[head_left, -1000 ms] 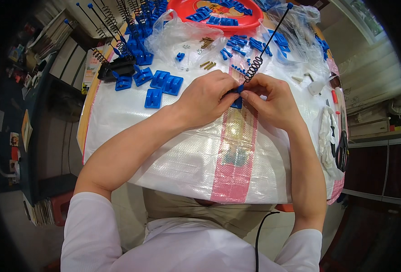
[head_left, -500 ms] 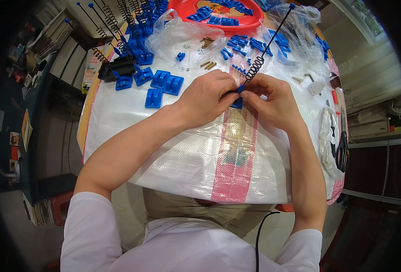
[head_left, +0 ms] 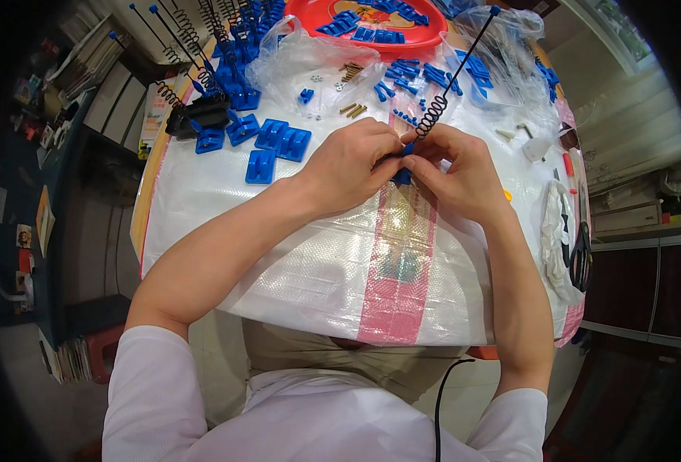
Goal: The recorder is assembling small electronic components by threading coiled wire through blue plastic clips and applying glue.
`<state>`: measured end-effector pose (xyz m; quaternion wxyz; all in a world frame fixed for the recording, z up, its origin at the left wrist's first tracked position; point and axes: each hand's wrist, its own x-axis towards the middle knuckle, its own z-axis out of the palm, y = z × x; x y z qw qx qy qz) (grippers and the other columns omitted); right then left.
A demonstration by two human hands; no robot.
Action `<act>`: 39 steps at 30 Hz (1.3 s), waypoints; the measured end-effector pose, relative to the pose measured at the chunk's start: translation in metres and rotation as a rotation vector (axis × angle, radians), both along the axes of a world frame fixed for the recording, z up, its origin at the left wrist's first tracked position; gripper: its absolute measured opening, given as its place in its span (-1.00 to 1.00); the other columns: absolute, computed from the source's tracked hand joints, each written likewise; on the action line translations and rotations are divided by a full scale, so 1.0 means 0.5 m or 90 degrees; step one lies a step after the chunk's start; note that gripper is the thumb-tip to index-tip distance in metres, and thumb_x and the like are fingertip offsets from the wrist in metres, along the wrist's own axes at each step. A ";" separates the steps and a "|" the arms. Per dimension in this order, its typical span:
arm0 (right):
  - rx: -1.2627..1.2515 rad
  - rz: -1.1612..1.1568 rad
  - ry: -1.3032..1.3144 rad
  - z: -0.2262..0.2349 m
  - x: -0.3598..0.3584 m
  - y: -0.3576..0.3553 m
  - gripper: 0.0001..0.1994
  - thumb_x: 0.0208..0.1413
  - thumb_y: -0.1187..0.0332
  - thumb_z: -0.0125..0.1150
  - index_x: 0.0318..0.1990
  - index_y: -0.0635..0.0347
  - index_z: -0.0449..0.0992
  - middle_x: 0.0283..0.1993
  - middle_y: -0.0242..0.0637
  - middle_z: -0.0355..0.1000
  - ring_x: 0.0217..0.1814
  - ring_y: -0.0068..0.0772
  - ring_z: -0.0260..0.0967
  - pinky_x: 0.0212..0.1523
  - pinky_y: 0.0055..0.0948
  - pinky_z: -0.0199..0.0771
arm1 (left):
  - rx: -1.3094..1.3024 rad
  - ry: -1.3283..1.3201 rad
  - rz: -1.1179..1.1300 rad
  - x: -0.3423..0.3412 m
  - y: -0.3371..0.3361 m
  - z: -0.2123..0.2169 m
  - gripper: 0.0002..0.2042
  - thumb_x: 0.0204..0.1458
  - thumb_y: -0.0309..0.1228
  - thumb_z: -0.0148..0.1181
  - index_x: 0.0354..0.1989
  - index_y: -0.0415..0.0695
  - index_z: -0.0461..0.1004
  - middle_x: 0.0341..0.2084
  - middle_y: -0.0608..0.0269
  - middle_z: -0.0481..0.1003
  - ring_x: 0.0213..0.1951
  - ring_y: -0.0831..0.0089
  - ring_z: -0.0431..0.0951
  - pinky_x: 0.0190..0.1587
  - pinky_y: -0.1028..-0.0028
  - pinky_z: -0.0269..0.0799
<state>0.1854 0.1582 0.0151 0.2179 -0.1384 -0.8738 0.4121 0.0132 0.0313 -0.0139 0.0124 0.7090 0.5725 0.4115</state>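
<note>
Both my hands meet at a small blue plastic fitting (head_left: pixel 409 149) at the foot of a black spring rod (head_left: pixel 433 115). The rod has a coil low down and a blue tip, and it leans up to the right. My left hand (head_left: pixel 356 168) is closed, its thumb and fingers pinching at the fitting's left side. My right hand (head_left: pixel 460 168) pinches the fitting from the right, thumb and index finger bent round it. Under the fingertips a blue base (head_left: pixel 403 177) shows in part on the white woven sheet (head_left: pixel 309 262). The exact grip points are hidden.
Blue bases (head_left: pixel 260 166) lie left of my hands; assembled spring rods (head_left: pixel 236 88) stand beyond. Brass screws (head_left: pixel 353 110), small blue parts (head_left: pixel 403 71), a plastic bag (head_left: pixel 279 65) and a red tray (head_left: pixel 298 15) are farther off. Scissors (head_left: pixel 581 254) lie at the right edge.
My right thumb and fingers have shifted slightly at the fitting. A bit of yellow now shows beside my right wrist. The rod has hardly moved, and my left hand looks almost still.
</note>
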 end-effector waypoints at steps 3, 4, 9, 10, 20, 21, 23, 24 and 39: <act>-0.005 -0.001 0.010 -0.003 -0.001 0.000 -0.74 0.09 0.45 0.40 -0.09 0.36 0.58 -0.27 -0.17 0.62 -0.28 -0.43 0.61 -0.21 -0.46 0.62 | 0.000 -0.005 0.005 0.000 0.000 0.000 -0.86 0.01 -0.52 0.32 -0.29 -0.34 0.58 -0.16 -0.01 0.60 -0.13 0.09 0.62 -0.10 0.29 0.58; -0.006 -0.002 0.015 -0.003 -0.001 0.000 -0.75 0.10 0.45 0.40 -0.09 0.36 0.58 -0.26 -0.17 0.62 -0.28 -0.44 0.61 -0.22 -0.46 0.62 | 0.004 -0.007 0.004 0.000 0.001 -0.001 -0.86 0.01 -0.52 0.32 -0.29 -0.34 0.58 -0.16 -0.01 0.60 -0.13 0.09 0.62 -0.10 0.29 0.58; -0.008 -0.002 0.014 -0.002 0.000 0.000 -0.77 0.10 0.45 0.38 -0.11 0.38 0.58 -0.26 -0.17 0.62 -0.28 -0.45 0.61 -0.22 -0.47 0.62 | -0.001 -0.015 0.005 0.001 0.001 0.000 -0.86 0.01 -0.52 0.32 -0.30 -0.34 0.58 -0.16 -0.02 0.60 -0.14 0.09 0.63 -0.10 0.29 0.58; -0.011 -0.001 0.017 -0.003 -0.001 0.000 -0.77 0.10 0.45 0.38 -0.12 0.38 0.58 -0.26 -0.17 0.62 -0.28 -0.45 0.61 -0.22 -0.47 0.62 | -0.002 -0.017 0.005 0.001 0.001 0.000 -0.86 0.01 -0.52 0.32 -0.30 -0.34 0.58 -0.16 -0.02 0.60 -0.14 0.10 0.63 -0.10 0.29 0.58; -0.012 -0.007 0.004 -0.002 0.000 -0.001 -0.77 0.11 0.45 0.39 -0.12 0.38 0.58 -0.27 -0.18 0.61 -0.28 -0.45 0.61 -0.21 -0.47 0.62 | 0.004 -0.011 0.006 0.002 0.000 0.002 -0.85 0.01 -0.51 0.34 -0.29 -0.33 0.58 -0.17 -0.01 0.60 -0.14 0.11 0.63 -0.10 0.30 0.58; -0.013 -0.006 0.006 -0.002 0.000 -0.001 -0.77 0.11 0.45 0.39 -0.12 0.38 0.58 -0.27 -0.18 0.61 -0.28 -0.45 0.61 -0.21 -0.47 0.62 | 0.010 -0.009 0.006 0.002 0.001 0.000 -0.85 0.01 -0.51 0.33 -0.29 -0.33 0.58 -0.17 -0.01 0.60 -0.14 0.11 0.63 -0.10 0.30 0.58; -0.014 -0.006 0.007 -0.003 -0.001 -0.001 -0.77 0.11 0.45 0.39 -0.12 0.38 0.58 -0.27 -0.17 0.61 -0.28 -0.45 0.61 -0.21 -0.47 0.62 | 0.020 -0.005 0.004 0.000 0.002 -0.003 -0.86 0.01 -0.51 0.33 -0.29 -0.33 0.58 -0.17 0.00 0.60 -0.14 0.11 0.63 -0.10 0.30 0.58; -0.013 -0.006 0.006 -0.003 -0.001 0.000 -0.77 0.11 0.45 0.39 -0.12 0.39 0.58 -0.27 -0.17 0.61 -0.28 -0.46 0.61 -0.21 -0.47 0.62 | 0.016 -0.007 0.004 0.000 0.003 -0.003 -0.86 0.01 -0.51 0.33 -0.30 -0.33 0.58 -0.17 0.00 0.60 -0.14 0.11 0.63 -0.10 0.30 0.58; -0.002 -0.004 -0.032 0.005 0.001 0.001 -0.74 0.06 0.45 0.42 -0.12 0.38 0.56 -0.27 -0.17 0.61 -0.26 -0.43 0.61 -0.18 -0.45 0.61 | 0.001 -0.014 -0.001 -0.003 0.003 -0.005 -0.86 0.01 -0.52 0.34 -0.29 -0.33 0.58 -0.17 0.02 0.60 -0.16 0.13 0.64 -0.13 0.31 0.59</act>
